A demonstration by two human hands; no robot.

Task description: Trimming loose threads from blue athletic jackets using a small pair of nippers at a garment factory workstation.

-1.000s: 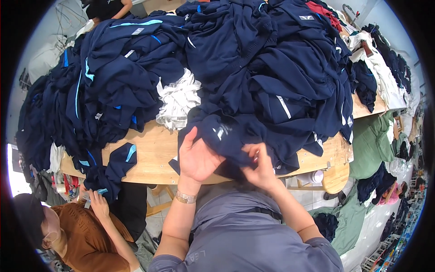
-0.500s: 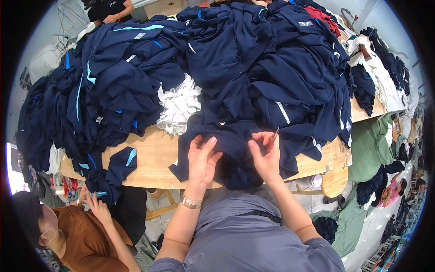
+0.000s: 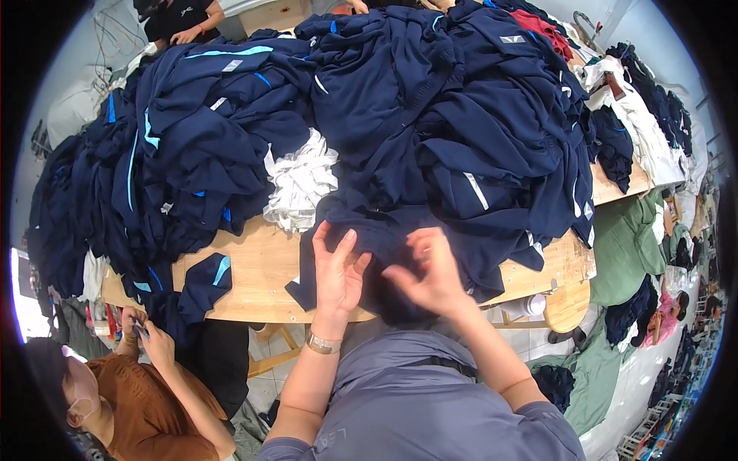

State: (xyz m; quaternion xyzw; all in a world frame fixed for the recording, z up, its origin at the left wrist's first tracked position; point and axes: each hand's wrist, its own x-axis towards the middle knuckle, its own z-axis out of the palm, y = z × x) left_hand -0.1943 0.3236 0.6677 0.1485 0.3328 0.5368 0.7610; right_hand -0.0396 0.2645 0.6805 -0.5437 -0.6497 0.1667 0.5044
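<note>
Loosely curled, the left hand meets a navy garment just nearside of a bundle of white fabric strips.

Its thumb and fingers stand apart against the cloth; whether they pinch it, I cannot tell. The right hand, blurred, is over the same garment, right of the bundle and nearer the wearer, fingers half bent, thumb spread; what it may hold cannot be told. Heaped navy garments rise beyond the bundle. Nearside and left of it, a navy piece with light-blue trim lies on the wooden table.
</note>
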